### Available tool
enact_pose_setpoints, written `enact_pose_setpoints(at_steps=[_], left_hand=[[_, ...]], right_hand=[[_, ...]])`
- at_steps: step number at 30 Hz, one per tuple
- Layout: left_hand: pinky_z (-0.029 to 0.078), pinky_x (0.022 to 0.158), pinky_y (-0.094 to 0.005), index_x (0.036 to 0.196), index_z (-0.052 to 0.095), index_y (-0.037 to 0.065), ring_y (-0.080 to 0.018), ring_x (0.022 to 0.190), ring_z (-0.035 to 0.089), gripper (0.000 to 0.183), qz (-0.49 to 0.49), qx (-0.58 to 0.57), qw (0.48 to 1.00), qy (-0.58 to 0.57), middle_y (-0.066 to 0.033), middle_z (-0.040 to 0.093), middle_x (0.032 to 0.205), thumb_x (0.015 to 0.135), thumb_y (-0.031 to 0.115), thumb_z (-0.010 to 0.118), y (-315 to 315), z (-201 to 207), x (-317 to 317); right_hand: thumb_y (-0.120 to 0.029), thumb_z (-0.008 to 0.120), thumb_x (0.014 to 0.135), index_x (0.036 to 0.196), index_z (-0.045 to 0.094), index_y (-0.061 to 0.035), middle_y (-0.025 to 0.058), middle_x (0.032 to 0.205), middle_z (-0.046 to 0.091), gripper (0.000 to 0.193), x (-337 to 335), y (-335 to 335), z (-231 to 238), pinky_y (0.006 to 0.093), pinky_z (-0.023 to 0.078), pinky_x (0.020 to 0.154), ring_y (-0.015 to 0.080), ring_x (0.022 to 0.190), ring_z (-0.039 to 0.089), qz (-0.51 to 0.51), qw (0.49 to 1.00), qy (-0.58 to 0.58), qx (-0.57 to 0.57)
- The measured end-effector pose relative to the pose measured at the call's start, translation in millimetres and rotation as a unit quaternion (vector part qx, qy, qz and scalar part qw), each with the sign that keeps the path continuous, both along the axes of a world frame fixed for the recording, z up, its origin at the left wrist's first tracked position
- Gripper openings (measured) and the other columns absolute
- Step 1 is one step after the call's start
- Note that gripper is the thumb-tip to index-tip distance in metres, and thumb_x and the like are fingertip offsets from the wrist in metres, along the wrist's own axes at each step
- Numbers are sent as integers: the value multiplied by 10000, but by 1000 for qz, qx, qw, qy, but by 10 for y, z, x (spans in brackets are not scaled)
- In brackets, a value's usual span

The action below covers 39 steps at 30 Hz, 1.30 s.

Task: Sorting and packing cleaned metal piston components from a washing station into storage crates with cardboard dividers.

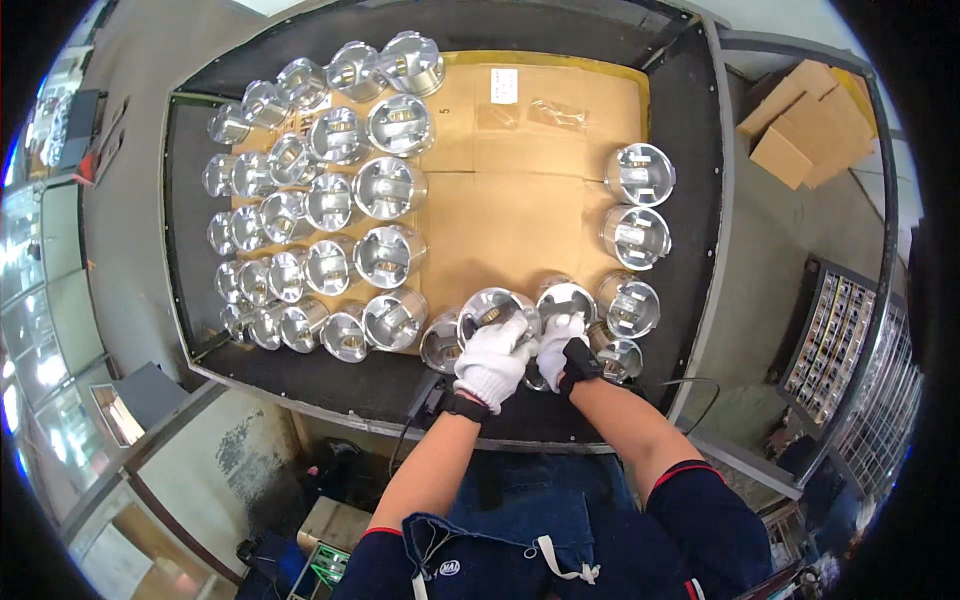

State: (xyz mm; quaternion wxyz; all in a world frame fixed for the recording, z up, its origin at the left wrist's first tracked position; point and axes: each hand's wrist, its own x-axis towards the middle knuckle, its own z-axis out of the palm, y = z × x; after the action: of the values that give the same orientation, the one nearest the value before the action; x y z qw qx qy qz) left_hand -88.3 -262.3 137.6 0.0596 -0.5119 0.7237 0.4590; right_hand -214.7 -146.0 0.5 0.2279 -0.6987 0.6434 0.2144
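Nearest: dark apron (510, 535), then forearms reaching over the bench (690, 250). Black strap at each wrist; white gloves on both hands.

Left hand (495, 360): fingers bent round the near rim of a silver piston (490, 303), gripping it, hollow side up, at the near middle of the bench. Another piston (440, 345) just beside it, to the left.

Right hand (562, 348): fingers bent at the near rim of a second piston (566, 299); cannot tell whether they grip or only touch.

Right side: column of pistons (637, 237) running away along the wall. Left side: close-set rows of pistons (388, 255), well over a dozen. Cardboard sheet (510, 230) under them, bare at centre, white label (504, 86) toward its far edge. Beyond the bench, far right: open carton (815, 130).
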Motion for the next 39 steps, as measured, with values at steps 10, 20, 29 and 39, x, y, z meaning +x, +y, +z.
enact_pose_setpoints(at_steps=[10,20,29,39], left_hand=[[441,1006,-472,1203,669,117,-369,1111,594,400,-88,-82,988,-95,-173,682,1092,872,343,681,-705,-452,154],[383,1066,-475,1211,621,78,-345,1130,561,426,-150,-308,930,-131,-138,647,1106,842,280,681,-487,-641,417],[391,1094,-491,1400,480,52,-380,1287,505,738,-185,43,939,-287,-208,545,1382,822,469,673,315,-524,833],[317,1091,-575,1459,486,174,-349,1265,533,515,-256,-3,895,-366,-118,613,1353,957,287,454,362,-1007,1022]], right_hand=[[-294,503,919,1456,480,-230,180,1250,577,542,92,-488,331,626,300,1099,396,1189,556,-40,994,-94,47],[-215,508,889,1247,676,-64,222,1388,472,423,51,-588,541,544,345,1074,410,1313,424,104,994,-41,17],[-295,579,825,1079,750,-50,203,1369,516,392,91,-590,474,505,349,1048,379,1282,429,39,995,-90,6],[-280,595,808,959,709,-58,211,1155,596,292,42,-494,387,416,491,770,324,996,602,100,993,-54,-31]])
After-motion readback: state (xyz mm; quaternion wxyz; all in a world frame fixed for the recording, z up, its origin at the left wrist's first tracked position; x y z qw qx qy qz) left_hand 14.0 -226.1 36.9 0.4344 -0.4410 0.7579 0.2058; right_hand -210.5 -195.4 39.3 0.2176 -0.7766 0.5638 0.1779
